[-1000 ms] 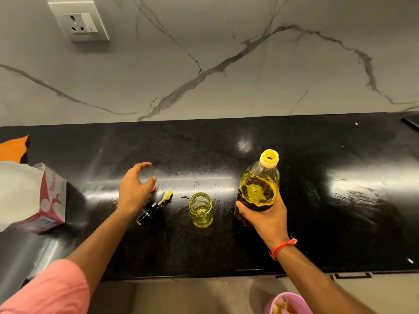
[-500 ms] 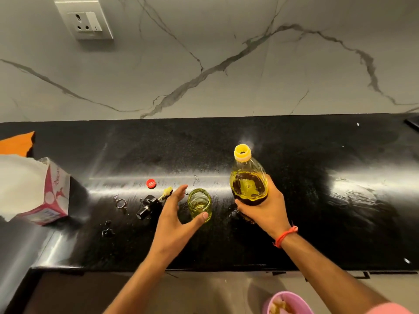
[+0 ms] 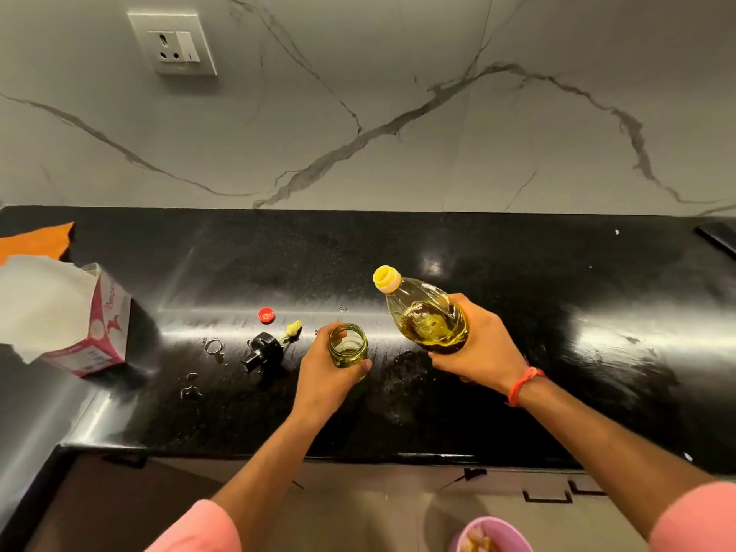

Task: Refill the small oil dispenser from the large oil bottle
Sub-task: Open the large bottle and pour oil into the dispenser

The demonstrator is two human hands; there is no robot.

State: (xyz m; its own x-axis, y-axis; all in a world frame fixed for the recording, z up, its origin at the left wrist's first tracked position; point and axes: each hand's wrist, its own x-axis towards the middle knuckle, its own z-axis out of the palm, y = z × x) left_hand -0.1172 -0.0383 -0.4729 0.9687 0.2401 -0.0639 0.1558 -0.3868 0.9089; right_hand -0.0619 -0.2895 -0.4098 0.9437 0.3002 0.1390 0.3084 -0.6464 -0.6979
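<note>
- Left hand (image 3: 324,370): wrapped round the small oil dispenser (image 3: 347,346), thumb on its near side, fingers curled behind; grasping it
- Small oil dispenser: green-tinted clear jar, upright on the black countertop (image 3: 517,272), mouth uncovered; sits near the front-centre of the counter, just left of the large bottle
- Right hand (image 3: 480,348): fingers and thumb curled round the lower body of the large oil bottle (image 3: 428,312); grasping it, bottle off the counter
- Large oil bottle: clear plastic w/ yellow oil, tilted so the neck points up and left, toward the dispenser side; yellow neck ring (image 3: 386,278) at top, opening visible, no cap on it
- Red cap (image 3: 266,315): lying on the counter, left of the dispenser, apart from it
- Black dispenser lid (image 3: 263,350): lying on its side w/ a pale yellow brush end (image 3: 292,329) sticking out toward the back; between red cap and left hand
- Oily rings/smears (image 3: 213,346) on counter left of the lid
- Red thread band (image 3: 523,382) on right wrist
- Carton (image 3: 91,332): white/pink, far left of counter, top torn open
- Wall socket (image 3: 173,43) on marble backsplash, upper left
- Pink bowl (image 3: 492,535) at bottom edge, contents unclear
- Pink sleeves on both arms
</note>
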